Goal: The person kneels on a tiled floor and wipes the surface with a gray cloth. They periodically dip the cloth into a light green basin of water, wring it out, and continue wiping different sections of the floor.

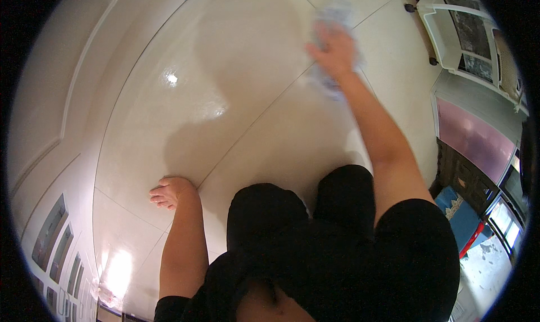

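My right hand [336, 49], blurred, rests palm down on a pale, crumpled cloth [336, 10] at the upper middle right. The cloth shows beyond my fingers and below my wrist, against the glossy cream tile floor [168, 123]. Much of it is hidden beneath the hand. To the lower left, my left hand [171, 192] is planted on the tiles beside my knees. Its fingers point left, a little apart, and it holds nothing. My black-clad knees [268, 203] are bent at the lower middle.
A white frame on black casters [438, 30] stands at upper right. Below it are a pink panel [476, 134], dark carved furniture [466, 168] and a blue covered item [457, 216]. A white panelled surface [55, 89] borders the floor at left. Thin joint lines cross the tiles.
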Available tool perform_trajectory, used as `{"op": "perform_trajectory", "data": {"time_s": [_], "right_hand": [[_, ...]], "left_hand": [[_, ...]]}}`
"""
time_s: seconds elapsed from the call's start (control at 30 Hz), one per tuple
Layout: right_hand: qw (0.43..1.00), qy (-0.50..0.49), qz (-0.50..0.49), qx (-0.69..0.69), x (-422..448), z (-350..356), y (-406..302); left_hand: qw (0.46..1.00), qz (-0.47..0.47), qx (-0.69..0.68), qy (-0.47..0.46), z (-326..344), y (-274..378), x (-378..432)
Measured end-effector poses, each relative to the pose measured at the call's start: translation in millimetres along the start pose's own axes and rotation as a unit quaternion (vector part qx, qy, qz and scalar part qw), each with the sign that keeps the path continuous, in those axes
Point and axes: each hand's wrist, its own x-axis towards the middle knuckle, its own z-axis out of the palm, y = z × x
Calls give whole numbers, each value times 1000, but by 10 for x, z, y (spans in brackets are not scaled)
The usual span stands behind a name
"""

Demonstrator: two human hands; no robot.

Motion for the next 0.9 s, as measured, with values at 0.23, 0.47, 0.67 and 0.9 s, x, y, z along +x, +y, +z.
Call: {"op": "perform_trajectory", "data": {"time_s": [0.23, 0.47, 0.67, 0.9], "right_hand": [[918, -65, -298, 255, -858, -29, -2640], [954, -66, -218, 193, -156, -198, -1913], [990, 42, 132, -10, -249, 110, 471], [942, -29, 335, -8, -2315, -239, 1207]], "left_hand": [[1000, 14, 1, 17, 51, -14, 26], [998, 37, 25, 40, 74, -53, 82], [996, 64, 67, 11, 164, -113, 96], [986, 102, 49, 118, 265, -174, 231]]}}
